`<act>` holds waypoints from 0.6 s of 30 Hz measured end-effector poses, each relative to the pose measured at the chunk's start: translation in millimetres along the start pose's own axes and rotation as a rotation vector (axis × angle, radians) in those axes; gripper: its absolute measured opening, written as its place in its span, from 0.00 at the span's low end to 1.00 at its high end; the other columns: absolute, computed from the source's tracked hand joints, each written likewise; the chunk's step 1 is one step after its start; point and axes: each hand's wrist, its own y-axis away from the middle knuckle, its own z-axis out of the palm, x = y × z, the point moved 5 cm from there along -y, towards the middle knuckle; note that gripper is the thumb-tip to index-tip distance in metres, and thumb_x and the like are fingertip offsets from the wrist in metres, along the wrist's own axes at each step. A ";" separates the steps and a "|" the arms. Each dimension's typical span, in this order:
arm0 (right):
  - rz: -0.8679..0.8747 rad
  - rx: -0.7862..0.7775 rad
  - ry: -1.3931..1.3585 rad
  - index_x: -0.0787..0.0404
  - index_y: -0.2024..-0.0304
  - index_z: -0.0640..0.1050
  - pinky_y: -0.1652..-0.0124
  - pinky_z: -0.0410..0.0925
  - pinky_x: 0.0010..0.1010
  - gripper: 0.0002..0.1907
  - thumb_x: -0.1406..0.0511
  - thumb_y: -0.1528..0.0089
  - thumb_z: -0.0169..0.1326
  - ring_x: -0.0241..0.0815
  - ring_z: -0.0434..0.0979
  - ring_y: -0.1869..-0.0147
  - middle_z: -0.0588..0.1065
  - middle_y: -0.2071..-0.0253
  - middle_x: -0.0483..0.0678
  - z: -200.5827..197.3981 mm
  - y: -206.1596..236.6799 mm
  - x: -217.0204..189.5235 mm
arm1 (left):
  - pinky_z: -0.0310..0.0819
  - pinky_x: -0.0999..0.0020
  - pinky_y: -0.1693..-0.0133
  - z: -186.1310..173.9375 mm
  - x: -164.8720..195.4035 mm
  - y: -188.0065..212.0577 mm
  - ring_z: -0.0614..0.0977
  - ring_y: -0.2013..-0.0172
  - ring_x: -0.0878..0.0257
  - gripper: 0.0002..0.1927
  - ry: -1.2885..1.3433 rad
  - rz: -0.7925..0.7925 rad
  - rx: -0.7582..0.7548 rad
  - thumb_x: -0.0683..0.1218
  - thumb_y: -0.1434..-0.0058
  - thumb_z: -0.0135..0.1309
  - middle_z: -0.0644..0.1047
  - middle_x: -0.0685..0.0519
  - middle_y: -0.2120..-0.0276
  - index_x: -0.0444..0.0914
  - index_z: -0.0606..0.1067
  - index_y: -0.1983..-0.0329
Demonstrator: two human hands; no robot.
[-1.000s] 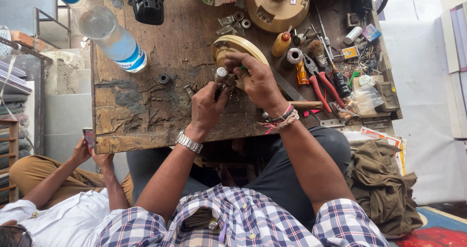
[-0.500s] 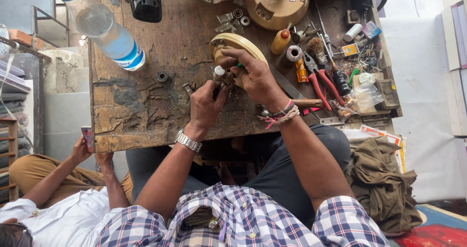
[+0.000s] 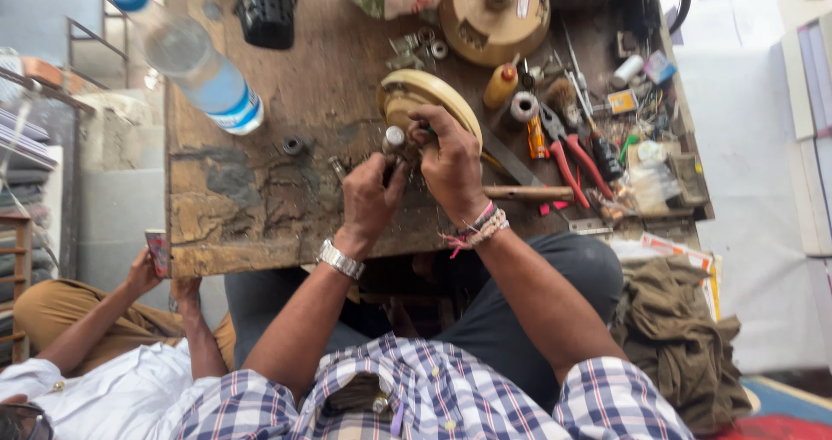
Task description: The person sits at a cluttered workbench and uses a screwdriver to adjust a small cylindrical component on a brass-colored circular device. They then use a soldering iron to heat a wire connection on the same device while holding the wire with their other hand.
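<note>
At the middle of a worn wooden workbench (image 3: 260, 206), both my hands work on a round cream-coloured metal part (image 3: 433, 93). My right hand (image 3: 451, 162) grips the part's near rim and holds it steady. My left hand (image 3: 368, 199), with a metal watch on the wrist, pinches a small tool or fitting with a silvery cap (image 3: 395, 138) against the part's underside. What lies between the fingers is mostly hidden.
A clear water bottle (image 3: 195, 63) lies at the bench's far left, a black ribbed part (image 3: 267, 6) behind it. Red-handled pliers (image 3: 568, 167), a wooden handle (image 3: 529, 193), a small yellow bottle (image 3: 501, 84) and clutter fill the right side. A seated person's hands (image 3: 152, 271) hold a phone at left.
Both hands stay on the round part. The left hand has shifted slightly up towards the silvery cap. The view has drifted a little.
</note>
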 end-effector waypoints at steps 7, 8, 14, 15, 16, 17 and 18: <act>0.188 0.106 -0.346 0.58 0.39 0.70 0.59 0.77 0.27 0.16 0.73 0.29 0.46 0.33 0.79 0.57 0.77 0.58 0.46 -35.1 -4.7 25.5 | 0.76 0.60 0.70 2.0 3.5 -8.5 0.83 0.71 0.54 0.09 0.083 -0.037 -0.033 0.42 0.37 0.61 0.80 0.45 0.70 0.34 0.73 0.63; 0.210 0.207 -0.354 0.59 0.38 0.70 0.58 0.79 0.29 0.15 0.70 0.27 0.43 0.35 0.77 0.56 0.75 0.55 0.47 -50.0 -4.9 33.0 | 0.76 0.60 0.70 3.2 0.8 -10.8 0.83 0.72 0.54 0.08 0.079 -0.033 -0.037 0.42 0.36 0.61 0.80 0.45 0.70 0.34 0.73 0.63; 0.411 -0.205 0.205 0.61 0.46 0.79 0.50 0.72 0.39 0.15 0.63 0.30 0.48 0.46 0.82 0.48 0.82 0.50 0.55 -50.3 -26.3 62.9 | 0.73 0.66 0.74 3.6 -9.7 -27.9 0.81 0.75 0.61 0.07 0.118 -0.056 -0.082 0.42 0.35 0.59 0.81 0.46 0.72 0.33 0.75 0.62; 0.477 -0.215 0.249 0.62 0.46 0.78 0.51 0.72 0.40 0.16 0.60 0.32 0.52 0.48 0.82 0.49 0.81 0.52 0.57 -49.0 -25.3 65.1 | 0.72 0.67 0.74 1.7 -10.1 -32.1 0.80 0.75 0.61 0.07 0.120 -0.051 -0.077 0.42 0.35 0.59 0.81 0.46 0.72 0.33 0.75 0.61; 0.539 -0.228 0.291 0.62 0.47 0.78 0.52 0.71 0.41 0.19 0.57 0.35 0.56 0.50 0.81 0.51 0.81 0.55 0.58 -46.8 -22.6 65.6 | 0.71 0.68 0.75 3.6 -13.2 -37.2 0.80 0.76 0.61 0.06 0.131 -0.106 -0.127 0.42 0.34 0.58 0.81 0.47 0.72 0.33 0.76 0.61; 0.602 -0.245 0.330 0.62 0.47 0.77 0.52 0.71 0.42 0.23 0.54 0.37 0.60 0.52 0.81 0.52 0.81 0.57 0.60 -45.1 -20.0 65.2 | 0.71 0.68 0.76 5.0 -16.6 -41.8 0.79 0.77 0.61 0.06 0.140 -0.164 -0.176 0.43 0.33 0.57 0.81 0.48 0.72 0.34 0.76 0.61; 0.593 -0.238 0.333 0.63 0.48 0.77 0.53 0.71 0.41 0.23 0.54 0.36 0.60 0.52 0.81 0.53 0.81 0.58 0.60 -44.5 -19.9 62.1 | 0.70 0.68 0.78 6.2 -20.0 -44.5 0.79 0.78 0.61 0.06 0.150 -0.226 -0.229 0.43 0.32 0.56 0.82 0.48 0.72 0.35 0.76 0.60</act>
